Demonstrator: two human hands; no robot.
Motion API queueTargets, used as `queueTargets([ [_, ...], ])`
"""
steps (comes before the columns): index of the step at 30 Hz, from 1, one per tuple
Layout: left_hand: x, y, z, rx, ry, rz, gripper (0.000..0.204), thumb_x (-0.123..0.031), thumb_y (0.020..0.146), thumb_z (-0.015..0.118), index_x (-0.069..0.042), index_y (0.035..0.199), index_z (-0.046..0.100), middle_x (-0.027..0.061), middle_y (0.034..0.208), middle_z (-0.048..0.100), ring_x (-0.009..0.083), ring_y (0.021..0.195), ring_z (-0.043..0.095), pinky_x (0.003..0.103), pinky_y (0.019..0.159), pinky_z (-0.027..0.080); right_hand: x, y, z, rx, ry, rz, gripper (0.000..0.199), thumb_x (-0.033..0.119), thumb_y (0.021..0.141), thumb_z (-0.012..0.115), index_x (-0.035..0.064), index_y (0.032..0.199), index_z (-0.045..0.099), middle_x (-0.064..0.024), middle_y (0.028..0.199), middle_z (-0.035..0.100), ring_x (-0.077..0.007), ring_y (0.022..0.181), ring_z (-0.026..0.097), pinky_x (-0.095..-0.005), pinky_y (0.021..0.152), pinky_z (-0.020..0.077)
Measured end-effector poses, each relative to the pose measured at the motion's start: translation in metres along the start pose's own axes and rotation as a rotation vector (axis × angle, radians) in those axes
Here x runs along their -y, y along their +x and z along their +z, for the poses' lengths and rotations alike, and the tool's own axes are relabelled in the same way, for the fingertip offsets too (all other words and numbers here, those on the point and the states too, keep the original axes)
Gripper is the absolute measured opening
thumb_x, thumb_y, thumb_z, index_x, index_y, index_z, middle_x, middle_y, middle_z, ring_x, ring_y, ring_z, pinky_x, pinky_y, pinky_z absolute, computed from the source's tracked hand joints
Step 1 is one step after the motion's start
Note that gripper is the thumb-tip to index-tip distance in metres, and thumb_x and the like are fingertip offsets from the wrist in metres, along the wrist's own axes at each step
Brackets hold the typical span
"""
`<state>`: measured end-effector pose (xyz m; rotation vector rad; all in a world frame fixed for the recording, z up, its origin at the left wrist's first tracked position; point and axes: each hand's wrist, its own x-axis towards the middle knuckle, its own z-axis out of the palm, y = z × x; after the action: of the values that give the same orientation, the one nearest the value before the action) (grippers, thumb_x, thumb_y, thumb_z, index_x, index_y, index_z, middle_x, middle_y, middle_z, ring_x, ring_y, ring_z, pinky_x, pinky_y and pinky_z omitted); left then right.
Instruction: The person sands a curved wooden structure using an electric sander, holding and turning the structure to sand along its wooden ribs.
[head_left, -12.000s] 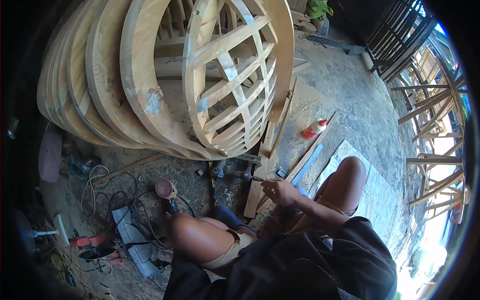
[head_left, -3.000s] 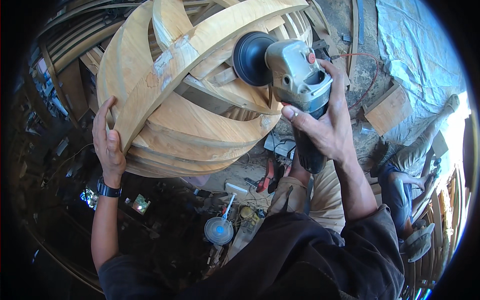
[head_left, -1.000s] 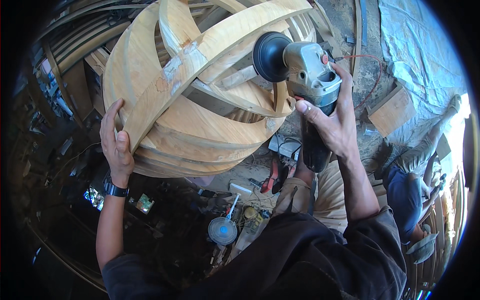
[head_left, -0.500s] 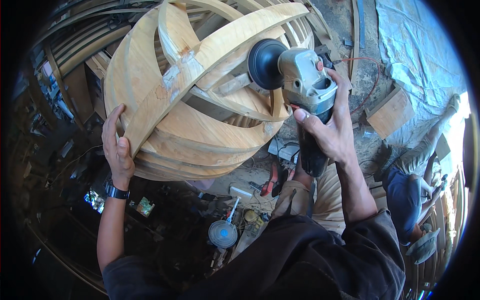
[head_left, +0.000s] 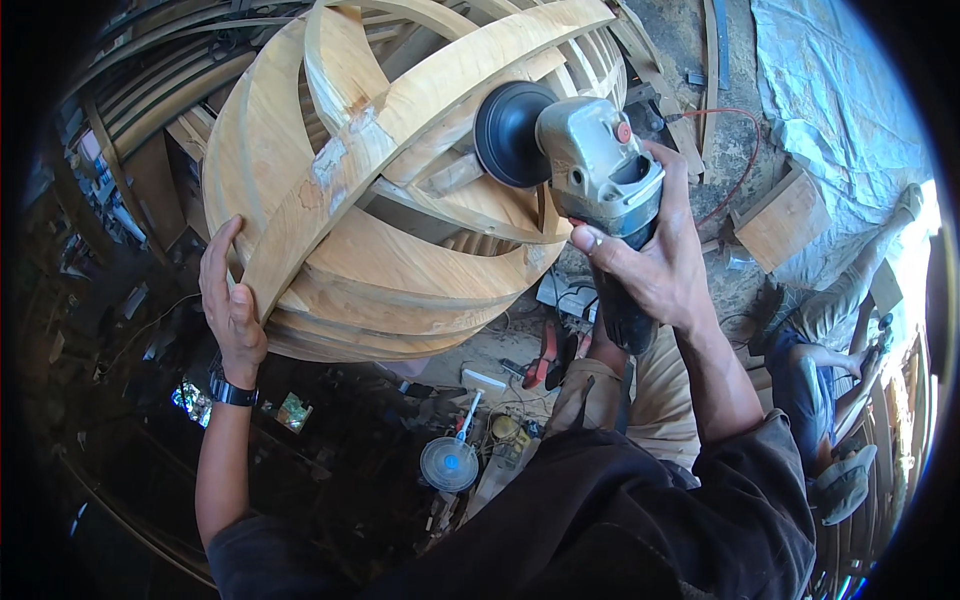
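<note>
The right hand (head_left: 665, 270) is grasping a power sander (head_left: 600, 165); its black disc (head_left: 508, 137) is facing the wooden frame's (head_left: 410, 248) right side, contact unclear. The left hand (head_left: 234, 315) is bracing the frame's near left edge, fingers spread. Steady bracing and level pressure are probably aiding control. Beyond, a blue sheet (head_left: 850, 90) is lying over the floor (head_left: 682, 38).

No text, label, number or sign can be read on anything in view.

Head-worn left fisheye, looking down, close range
</note>
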<state>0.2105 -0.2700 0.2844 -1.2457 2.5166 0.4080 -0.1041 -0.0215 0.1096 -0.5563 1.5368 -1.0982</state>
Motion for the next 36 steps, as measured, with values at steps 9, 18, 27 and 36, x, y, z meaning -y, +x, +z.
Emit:
queueTargets([
  [9, 0.002, -0.001, 0.001, -0.012, 0.008, -0.010, 0.081, -0.064, 0.096, 0.027, 0.000, 0.140, 0.051, 0.0186, 0.140, 0.055, 0.0346, 0.133, 0.048, 0.044, 0.114, 0.029, -0.001, 0.001, -0.003, -0.030, -0.076, -0.036, 0.088, 0.033, 0.079, 0.082, -0.0053, 0.140, 0.030, -0.0248, 0.120, 0.057, -0.0295, 0.112, 0.059, -0.0402, 0.100, 0.0464],
  [18, 0.001, 0.001, 0.001, -0.013, -0.027, -0.056, 0.082, -0.065, 0.096, 0.026, 0.000, 0.139, 0.053, 0.0174, 0.141, 0.055, 0.0332, 0.135, 0.047, 0.043, 0.115, 0.028, -0.010, 0.012, -0.010, -0.103, 0.022, 0.010, 0.086, 0.037, 0.081, 0.081, -0.0043, 0.138, 0.033, -0.0226, 0.114, 0.061, -0.0278, 0.100, 0.064, -0.0388, 0.090, 0.0521],
  [27, -0.002, 0.001, -0.002, -0.028, -0.083, -0.083, 0.084, -0.066, 0.095, 0.026, 0.000, 0.139, 0.053, 0.0184, 0.140, 0.056, 0.0336, 0.133, 0.048, 0.044, 0.115, 0.028, -0.010, 0.015, -0.011, -0.060, 0.060, 0.051, 0.086, 0.035, 0.080, 0.082, -0.0056, 0.138, 0.033, -0.0212, 0.116, 0.062, -0.0272, 0.108, 0.062, -0.0391, 0.096, 0.0484],
  [36, 0.003, 0.001, 0.003, -0.034, -0.107, -0.089, 0.085, -0.067, 0.095, 0.026, 0.000, 0.139, 0.053, 0.0184, 0.140, 0.056, 0.0334, 0.133, 0.048, 0.043, 0.115, 0.028, 0.014, -0.010, 0.011, 0.079, -0.054, -0.096, 0.091, 0.033, 0.077, 0.082, -0.0076, 0.138, 0.028, -0.0253, 0.120, 0.055, -0.0314, 0.114, 0.058, -0.0404, 0.100, 0.0451],
])
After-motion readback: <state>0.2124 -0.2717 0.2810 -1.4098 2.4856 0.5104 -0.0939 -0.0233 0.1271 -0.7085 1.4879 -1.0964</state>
